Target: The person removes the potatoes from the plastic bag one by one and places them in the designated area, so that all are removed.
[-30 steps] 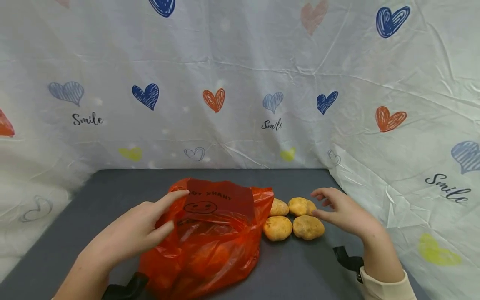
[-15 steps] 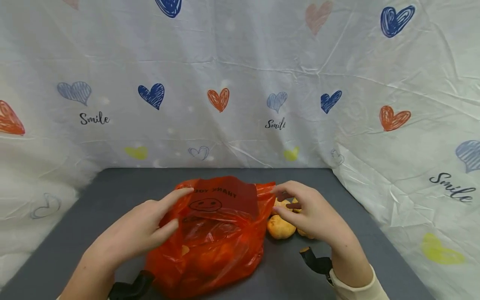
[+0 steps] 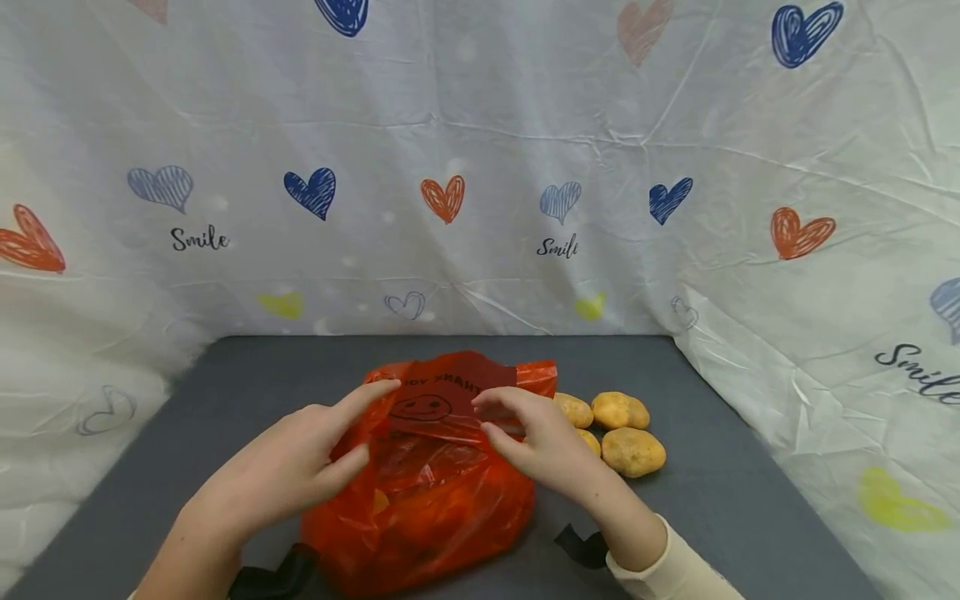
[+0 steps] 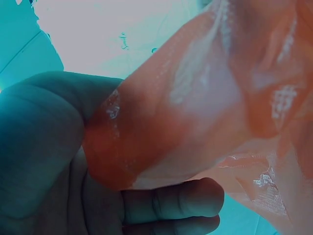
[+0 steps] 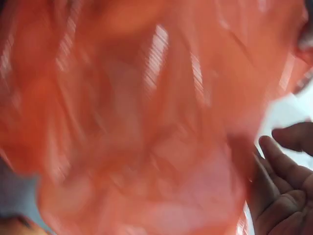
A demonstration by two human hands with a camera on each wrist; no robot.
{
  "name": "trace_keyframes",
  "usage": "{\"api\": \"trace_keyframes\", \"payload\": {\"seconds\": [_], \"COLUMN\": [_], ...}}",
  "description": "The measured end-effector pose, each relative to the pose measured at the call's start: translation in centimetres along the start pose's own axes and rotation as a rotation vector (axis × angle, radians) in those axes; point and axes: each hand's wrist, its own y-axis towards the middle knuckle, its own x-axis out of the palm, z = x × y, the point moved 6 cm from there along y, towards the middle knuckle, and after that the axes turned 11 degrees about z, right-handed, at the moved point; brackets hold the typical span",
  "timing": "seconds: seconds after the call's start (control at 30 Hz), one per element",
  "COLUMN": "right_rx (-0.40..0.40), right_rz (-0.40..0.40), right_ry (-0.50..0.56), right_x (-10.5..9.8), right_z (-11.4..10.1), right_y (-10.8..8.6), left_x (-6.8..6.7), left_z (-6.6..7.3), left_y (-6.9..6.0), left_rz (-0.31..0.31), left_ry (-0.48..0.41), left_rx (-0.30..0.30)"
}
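Note:
A red plastic bag (image 3: 427, 517) stands bulging on the dark table, a smiley face and mirrored lettering on its upper part. At its left rim my left hand (image 3: 277, 467) rests with thumb and index finger spread apart. In the left wrist view, a fold of the bag (image 4: 161, 132) lies between the thumb and the straight fingers. My right hand (image 3: 551, 442) hovers at the bag's right front, fingers bent loosely with nothing between them. Behind it lie several potatoes; one potato (image 3: 633, 452) shows fully, others are partly covered. Round shapes show dimly through the plastic.
The dark table (image 3: 720, 517) ends at a white cloth backdrop (image 3: 480, 108) printed with hearts and "Smile". The cloth also hangs at both sides. Black camera mounts sit at both wrists, such as the strap (image 3: 270, 575) near the bag's lower left.
My right hand has moved left from beside the potatoes, across them, to the front of the bag. The left hand stays at the bag's rim. The whole view has shifted slightly.

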Motion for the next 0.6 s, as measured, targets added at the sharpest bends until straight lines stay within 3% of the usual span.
{"api": "trace_keyframes", "payload": {"seconds": [0.1, 0.2, 0.4, 0.6], "right_rx": [-0.040, -0.045, 0.029, 0.077], "right_rz": [-0.038, -0.125, -0.335, -0.412], "right_ry": [-0.048, -0.130, -0.263, -0.306], "right_x": [1.6, 2.8, 4.1, 4.8], "right_z": [0.4, 0.7, 1.7, 2.6], "right_y": [0.1, 0.0, -0.5, -1.2], "left_x": [0.0, 0.0, 0.2, 0.7], "left_z": [0.2, 0.5, 1.0, 1.0], "left_y": [0.0, -0.1, -0.1, -0.1], "left_rz": [0.000, 0.004, 0.004, -0.019], "left_ry": [0.006, 0.015, 0.027, 0.011], "left_rx": [0.013, 0.023, 0.049, 0.045]}}
